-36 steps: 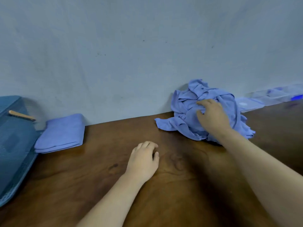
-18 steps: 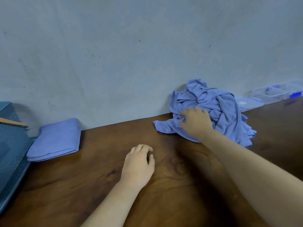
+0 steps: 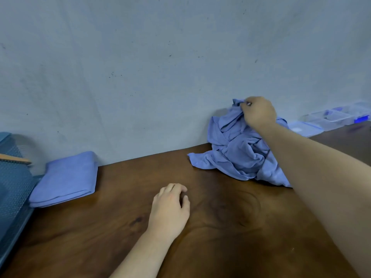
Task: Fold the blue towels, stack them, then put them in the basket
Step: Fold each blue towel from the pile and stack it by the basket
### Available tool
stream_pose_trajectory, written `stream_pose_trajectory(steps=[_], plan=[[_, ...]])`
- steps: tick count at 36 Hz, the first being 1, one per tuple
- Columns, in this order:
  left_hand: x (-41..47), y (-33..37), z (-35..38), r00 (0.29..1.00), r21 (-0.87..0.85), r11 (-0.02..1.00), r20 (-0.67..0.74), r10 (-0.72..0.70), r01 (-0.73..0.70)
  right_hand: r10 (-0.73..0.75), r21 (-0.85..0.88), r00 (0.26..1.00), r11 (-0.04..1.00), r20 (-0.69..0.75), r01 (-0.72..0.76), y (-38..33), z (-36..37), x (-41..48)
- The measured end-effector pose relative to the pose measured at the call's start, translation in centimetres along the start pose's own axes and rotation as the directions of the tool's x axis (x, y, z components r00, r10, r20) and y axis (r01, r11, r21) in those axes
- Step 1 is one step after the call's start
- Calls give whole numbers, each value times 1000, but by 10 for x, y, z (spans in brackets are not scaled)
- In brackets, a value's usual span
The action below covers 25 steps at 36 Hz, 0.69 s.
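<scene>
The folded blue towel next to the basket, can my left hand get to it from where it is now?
Probably yes. The left hand rests on the table holding nothing, and only bare wood lies between it and the folded towel. The right hand pinches the crumpled towels, far off.

The basket is cut off by the left edge, so only part of its mesh wall shows. The right forearm covers the right side of the crumpled towel pile, and the number of towels in it is unclear. The clear boxes near the right edge are blurred.
</scene>
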State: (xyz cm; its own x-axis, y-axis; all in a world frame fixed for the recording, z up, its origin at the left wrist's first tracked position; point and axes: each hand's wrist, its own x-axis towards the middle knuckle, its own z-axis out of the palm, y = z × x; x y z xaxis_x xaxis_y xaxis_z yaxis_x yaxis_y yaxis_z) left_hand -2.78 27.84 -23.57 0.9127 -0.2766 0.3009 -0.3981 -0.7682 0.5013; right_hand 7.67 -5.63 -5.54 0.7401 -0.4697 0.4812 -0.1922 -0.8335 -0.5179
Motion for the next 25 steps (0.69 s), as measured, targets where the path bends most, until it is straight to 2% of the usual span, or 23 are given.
stream_pose_trajectory(steps=[3,6,11,15,19,25], plan=[[0,1,0,1000,-2,1000,2,-2,2,39,253,999,967,-33,-30,-19,-19,12],[1,2,-2,1000,-7,1000,3,0,0,-21,422,1000,906,-19,27,-43,-36,18],[1,2,-6,999,-82,996,-17,-42,41,-193,573,978,793,-82,205,-102,-76,-4],[-2,1,-13,987,-261,959,-89,-138,111,-288,670,950,682,-122,293,-149,-104,-30],[-3,-6,-23,940,-437,894,-254,-229,100,-391,698,920,654,-16,291,-180,-114,-55],[-11,-31,-47,825,-623,781,-421,-378,39,-404,600,876,780,265,178,-182,-96,-91]])
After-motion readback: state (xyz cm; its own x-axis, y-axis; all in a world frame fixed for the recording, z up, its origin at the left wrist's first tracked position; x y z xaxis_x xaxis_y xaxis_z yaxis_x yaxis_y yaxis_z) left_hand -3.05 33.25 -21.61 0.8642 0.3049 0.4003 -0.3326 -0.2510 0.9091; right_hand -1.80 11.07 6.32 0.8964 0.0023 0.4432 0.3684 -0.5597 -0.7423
